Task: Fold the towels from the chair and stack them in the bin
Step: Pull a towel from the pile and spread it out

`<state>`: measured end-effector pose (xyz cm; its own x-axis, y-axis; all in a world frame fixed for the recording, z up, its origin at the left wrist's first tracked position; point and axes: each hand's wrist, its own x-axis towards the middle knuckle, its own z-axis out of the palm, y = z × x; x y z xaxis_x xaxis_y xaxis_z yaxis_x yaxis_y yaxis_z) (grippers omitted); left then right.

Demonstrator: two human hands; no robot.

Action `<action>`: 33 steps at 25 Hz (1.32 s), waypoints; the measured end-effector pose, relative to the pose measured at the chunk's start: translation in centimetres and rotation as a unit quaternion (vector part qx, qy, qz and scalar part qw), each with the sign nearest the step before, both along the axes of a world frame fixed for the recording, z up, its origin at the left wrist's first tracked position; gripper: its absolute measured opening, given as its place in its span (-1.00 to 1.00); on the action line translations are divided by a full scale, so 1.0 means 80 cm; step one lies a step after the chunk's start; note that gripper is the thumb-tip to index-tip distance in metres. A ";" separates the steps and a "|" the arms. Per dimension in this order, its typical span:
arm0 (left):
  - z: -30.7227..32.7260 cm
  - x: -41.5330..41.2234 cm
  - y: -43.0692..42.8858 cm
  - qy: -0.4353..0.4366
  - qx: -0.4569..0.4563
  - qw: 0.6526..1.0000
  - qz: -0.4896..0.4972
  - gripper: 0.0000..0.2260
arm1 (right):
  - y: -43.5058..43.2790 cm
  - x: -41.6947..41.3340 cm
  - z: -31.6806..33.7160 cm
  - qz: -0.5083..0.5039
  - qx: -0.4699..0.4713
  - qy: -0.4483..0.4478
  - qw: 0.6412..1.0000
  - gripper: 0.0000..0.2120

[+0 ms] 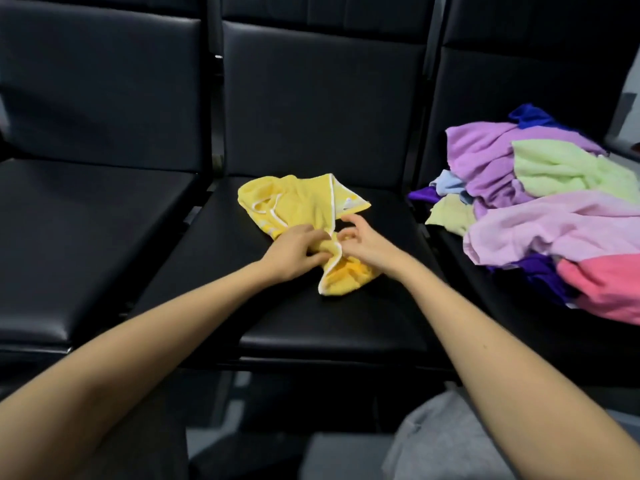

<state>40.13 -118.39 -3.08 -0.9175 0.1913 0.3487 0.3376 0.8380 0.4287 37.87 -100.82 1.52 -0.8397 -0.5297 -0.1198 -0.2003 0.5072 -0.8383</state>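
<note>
Our forearms [166,327] cross the glossy black seat [311,327]; left hand [294,252] bunches the crumpled yellow terry towel [304,202] in curled fingers, right hand [362,242] loosely curled beside its white piping [333,199], grip unclear.

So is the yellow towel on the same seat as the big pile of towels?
No, the yellow towel lies on the middle seat, while the pile of towels is on the right seat.
</note>
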 end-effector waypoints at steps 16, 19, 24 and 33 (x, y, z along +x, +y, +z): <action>0.015 0.028 0.012 0.014 -0.190 0.982 -0.006 -0.47 | -0.003 0.010 0.006 -0.099 0.107 0.211 0.967 -0.71; 0.025 0.026 0.011 0.069 -0.076 0.993 0.059 -0.84 | -0.005 0.013 0.011 -0.070 0.105 0.120 0.985 -0.50; 0.066 0.027 -0.017 0.068 0.243 0.951 0.179 -0.84 | -0.004 0.018 -0.001 -0.043 0.276 0.117 0.953 0.00; 0.092 0.040 -0.041 -0.153 0.095 0.983 -0.040 -0.95 | -0.011 0.012 -0.004 0.114 0.317 0.335 0.880 -0.46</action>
